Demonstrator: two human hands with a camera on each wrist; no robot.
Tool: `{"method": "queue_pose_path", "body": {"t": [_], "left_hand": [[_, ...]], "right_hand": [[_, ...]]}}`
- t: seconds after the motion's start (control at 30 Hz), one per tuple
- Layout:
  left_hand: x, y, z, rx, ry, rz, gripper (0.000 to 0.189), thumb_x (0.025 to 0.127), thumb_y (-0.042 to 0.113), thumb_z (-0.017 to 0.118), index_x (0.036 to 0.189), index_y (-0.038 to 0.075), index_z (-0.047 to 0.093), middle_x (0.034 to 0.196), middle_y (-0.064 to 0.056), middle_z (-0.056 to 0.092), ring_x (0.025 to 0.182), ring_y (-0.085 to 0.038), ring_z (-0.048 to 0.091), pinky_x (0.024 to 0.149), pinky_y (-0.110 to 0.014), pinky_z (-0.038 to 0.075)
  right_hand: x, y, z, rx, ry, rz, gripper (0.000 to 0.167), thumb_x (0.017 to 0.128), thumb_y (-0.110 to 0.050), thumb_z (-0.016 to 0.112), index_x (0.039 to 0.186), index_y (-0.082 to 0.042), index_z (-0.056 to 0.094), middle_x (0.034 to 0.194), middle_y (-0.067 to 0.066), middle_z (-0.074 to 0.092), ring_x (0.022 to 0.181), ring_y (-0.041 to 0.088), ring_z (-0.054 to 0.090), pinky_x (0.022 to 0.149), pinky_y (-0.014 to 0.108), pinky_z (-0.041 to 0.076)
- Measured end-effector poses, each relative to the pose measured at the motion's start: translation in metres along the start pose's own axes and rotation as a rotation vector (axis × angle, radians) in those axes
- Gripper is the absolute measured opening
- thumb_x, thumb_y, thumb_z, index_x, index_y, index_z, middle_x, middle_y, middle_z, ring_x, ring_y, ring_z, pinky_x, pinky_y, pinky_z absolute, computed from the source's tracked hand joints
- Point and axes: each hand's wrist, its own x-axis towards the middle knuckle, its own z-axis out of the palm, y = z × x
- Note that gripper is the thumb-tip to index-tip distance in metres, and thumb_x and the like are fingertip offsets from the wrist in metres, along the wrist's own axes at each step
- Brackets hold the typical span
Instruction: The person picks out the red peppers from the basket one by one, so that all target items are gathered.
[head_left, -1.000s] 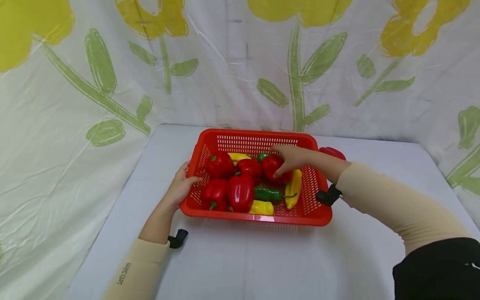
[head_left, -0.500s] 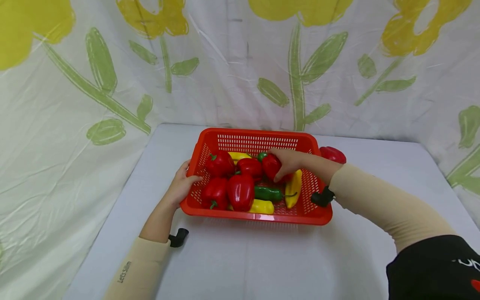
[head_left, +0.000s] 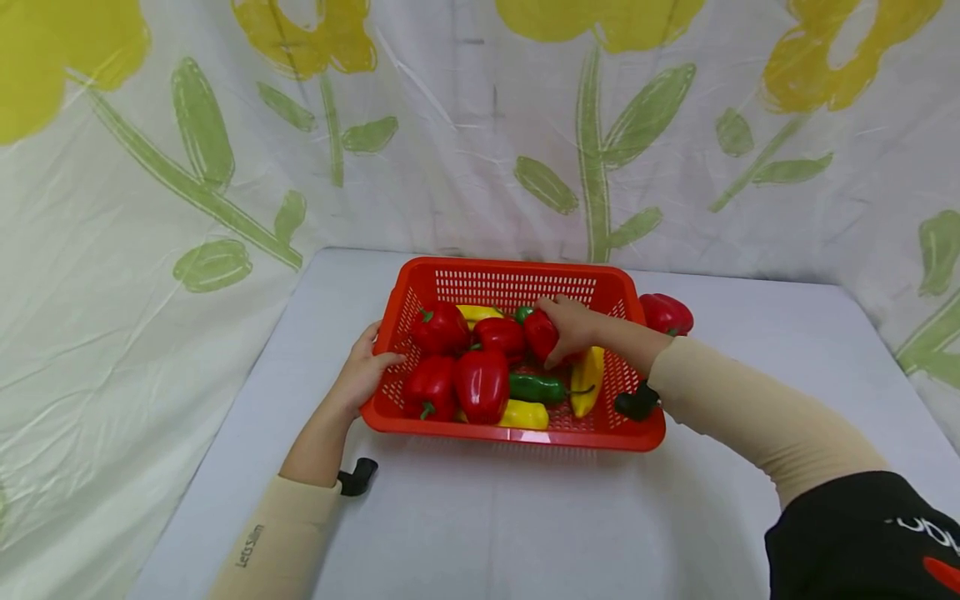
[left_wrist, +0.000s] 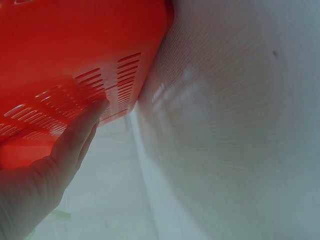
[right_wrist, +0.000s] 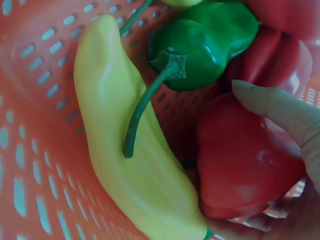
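Observation:
A red plastic basket (head_left: 465,266) with slotted walls holds several red bell peppers (head_left: 482,385) and yellow and green peppers. My left hand (head_left: 357,377) grips its left side, thumb over the rim and fingers along the outer wall. Inside, at the right, my right hand (head_left: 576,327) holds a red bell pepper (right_wrist: 245,155) between thumb and fingers; the hand hides part of it. Beside that pepper lies a long yellow pepper (right_wrist: 107,100). A green pepper (right_wrist: 210,45) with a curved stem is close by in the right wrist view.
Another red bell pepper (head_left: 666,314) lies on the white table (head_left: 570,525) outside the basket, behind my right forearm. A flower-patterned curtain (head_left: 465,125) hangs along the back and left. Black wrist cameras (head_left: 358,477) sit on both arms.
My right hand and forearm have shifted slightly left, with the held bell pepper turning a little. More of the bell pepper outside the basket now shows. The left hand has stayed put.

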Motion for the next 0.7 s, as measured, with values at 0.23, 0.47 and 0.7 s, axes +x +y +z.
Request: {"method": "queue_pose_path", "body": {"t": [0.23,0.47,0.7], "left_hand": [[-0.0011,0.0005,0.0005,-0.005,-0.002,0.0,0.058,0.091,0.001,0.041,0.144,0.007,0.021,0.136,-0.022,0.042,0.115,-0.032,0.05,0.08,-0.026,0.052],[-0.001,0.0,0.0002,0.016,0.002,0.01,0.057,0.091,0.002,0.042,0.144,0.006,0.022,0.135,-0.022,0.042,0.11,-0.026,0.054,0.083,-0.029,0.052],[-0.0011,0.0002,0.0006,0.016,0.004,0.008,0.057,0.091,0.002,0.042,0.145,0.007,0.021,0.136,-0.022,0.042,0.109,-0.024,0.054,0.084,-0.029,0.052]], "right_hand": [[0.001,0.0009,0.0051,0.005,0.033,0.009,0.08,0.064,-0.025,0.084,0.126,-0.005,0.037,0.121,0.021,0.048,0.11,0.034,0.049,0.091,0.046,0.047],[0.0002,0.0002,0.0044,0.015,0.044,-0.011,0.08,0.064,-0.022,0.084,0.127,-0.007,0.037,0.118,0.017,0.052,0.107,0.031,0.052,0.089,0.044,0.05],[-0.0018,0.0006,-0.0025,-0.038,0.049,-0.012,0.103,0.069,-0.029,0.08,0.149,-0.02,0.016,0.121,0.016,0.054,0.107,0.03,0.052,0.086,0.043,0.05]]}}
